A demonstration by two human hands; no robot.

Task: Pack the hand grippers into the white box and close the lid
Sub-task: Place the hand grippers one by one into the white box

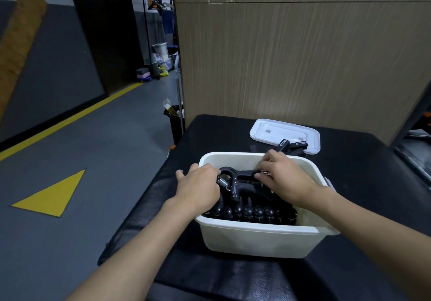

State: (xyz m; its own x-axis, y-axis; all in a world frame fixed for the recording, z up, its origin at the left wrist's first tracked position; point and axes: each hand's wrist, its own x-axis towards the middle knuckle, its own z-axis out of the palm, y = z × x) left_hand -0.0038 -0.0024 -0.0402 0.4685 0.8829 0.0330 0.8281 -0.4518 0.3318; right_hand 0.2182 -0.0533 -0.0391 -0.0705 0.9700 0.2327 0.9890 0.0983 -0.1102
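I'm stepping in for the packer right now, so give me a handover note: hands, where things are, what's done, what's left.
Hands: the right hand has its fingers curled round the handle of the top hand gripper, over the white box. The left hand lies on that gripper's spring end by the box's left rim; its grip is hidden.
Done: a row of hand grippers stands in the box.
Left: settle the top one in, pack the loose hand gripper lying behind the box against the lid, then close the lid, which lies off the box on the black table.

White box (pixel 256 240), black hand grippers (pixel 242 184)
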